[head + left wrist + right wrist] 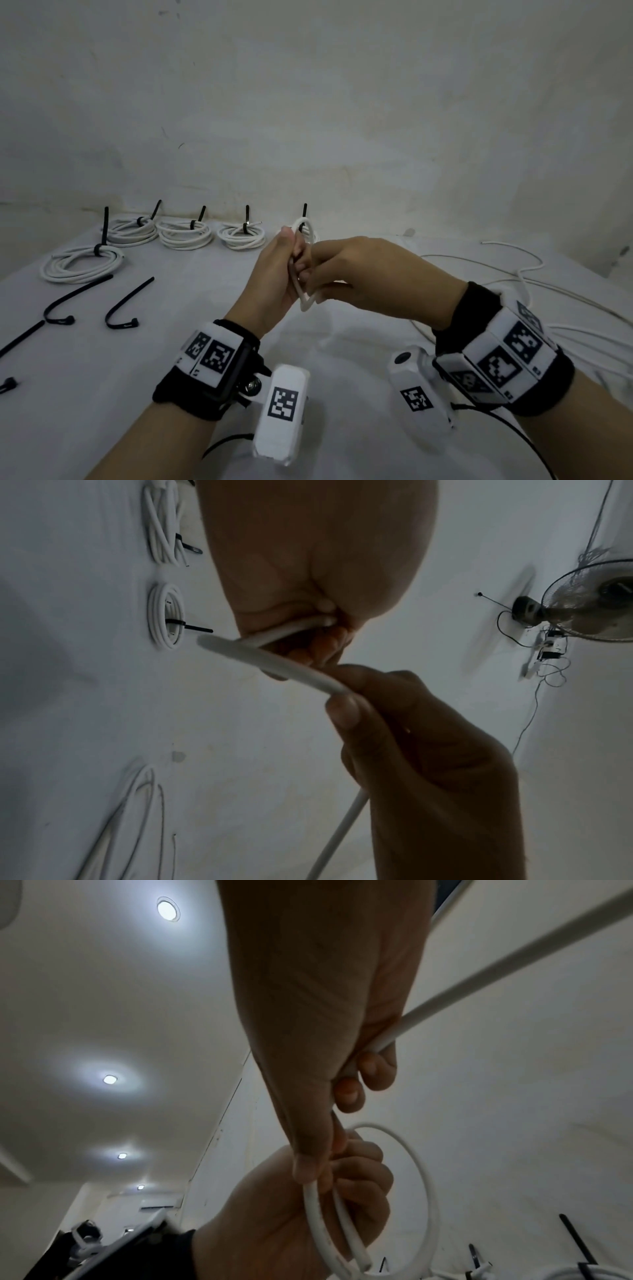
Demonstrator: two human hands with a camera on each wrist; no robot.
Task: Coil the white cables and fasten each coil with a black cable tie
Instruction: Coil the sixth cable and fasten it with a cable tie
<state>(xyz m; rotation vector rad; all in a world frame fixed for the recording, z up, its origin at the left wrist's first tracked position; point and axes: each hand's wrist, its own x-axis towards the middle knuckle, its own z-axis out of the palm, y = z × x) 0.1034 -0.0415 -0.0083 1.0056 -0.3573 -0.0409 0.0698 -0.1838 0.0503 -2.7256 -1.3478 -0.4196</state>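
Hands met above the worktop: left hand gripped the first loops of a white cable, holding the coil's shape, while right hand pinched the running length to feed another turn. Finished coils lay far left; spare black cable ties lay near left, apparently within reach.
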